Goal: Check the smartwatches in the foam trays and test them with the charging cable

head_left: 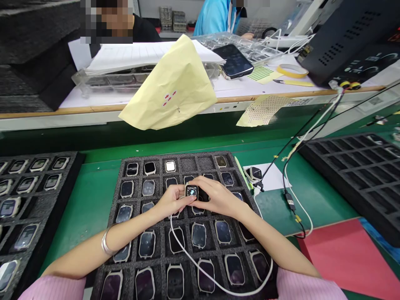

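A smartwatch (191, 191) with a lit screen, a dial showing on it, is held between both hands above the black foam tray (190, 164). My left hand (170, 201) pinches its left side, thumb along the lower edge. My right hand (217, 196) grips the top and right side with curled fingers. A white cable (200, 268) hangs from under my left hand and loops over the tray to the right; where it ends at the hand is hidden. Strapless watches sit in most compartments below, such as a watch with a pale screen (170, 166).
A second foam tray (70, 166) with watches stands at left, another tray (346, 175) at right. Beside the middle tray lie a watch (253, 173), cables (289, 200) and a red sheet (350, 254). The shelf holds papers (131, 56), a phone (234, 60) and a dark device (350, 46). Two people sit beyond.
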`<state>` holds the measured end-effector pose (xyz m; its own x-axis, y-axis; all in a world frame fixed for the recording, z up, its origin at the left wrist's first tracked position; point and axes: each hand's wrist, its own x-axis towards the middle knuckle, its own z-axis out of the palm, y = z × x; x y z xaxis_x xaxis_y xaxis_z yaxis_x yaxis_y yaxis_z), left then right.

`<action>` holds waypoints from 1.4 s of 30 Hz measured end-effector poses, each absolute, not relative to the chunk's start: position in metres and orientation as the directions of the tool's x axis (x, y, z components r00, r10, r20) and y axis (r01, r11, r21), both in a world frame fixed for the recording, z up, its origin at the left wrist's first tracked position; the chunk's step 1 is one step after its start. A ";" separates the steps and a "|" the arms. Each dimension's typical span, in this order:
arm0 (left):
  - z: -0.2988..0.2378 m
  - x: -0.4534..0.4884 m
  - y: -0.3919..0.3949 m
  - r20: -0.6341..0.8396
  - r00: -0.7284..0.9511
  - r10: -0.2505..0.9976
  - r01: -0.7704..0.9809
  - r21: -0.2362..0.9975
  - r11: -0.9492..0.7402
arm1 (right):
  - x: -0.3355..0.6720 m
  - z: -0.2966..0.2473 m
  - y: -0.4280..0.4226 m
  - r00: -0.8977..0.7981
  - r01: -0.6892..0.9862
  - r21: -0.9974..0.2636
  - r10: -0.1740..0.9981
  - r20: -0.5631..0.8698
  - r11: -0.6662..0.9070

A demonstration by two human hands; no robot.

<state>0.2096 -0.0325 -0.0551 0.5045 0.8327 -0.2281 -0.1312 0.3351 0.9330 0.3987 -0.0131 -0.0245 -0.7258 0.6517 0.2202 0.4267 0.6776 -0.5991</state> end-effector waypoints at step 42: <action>-0.060 0.209 -0.026 -0.198 0.585 0.787 -0.120 0.938 0.325 | 0.421 0.005 0.011 -0.677 0.535 -0.532 0.709 0.195 0.657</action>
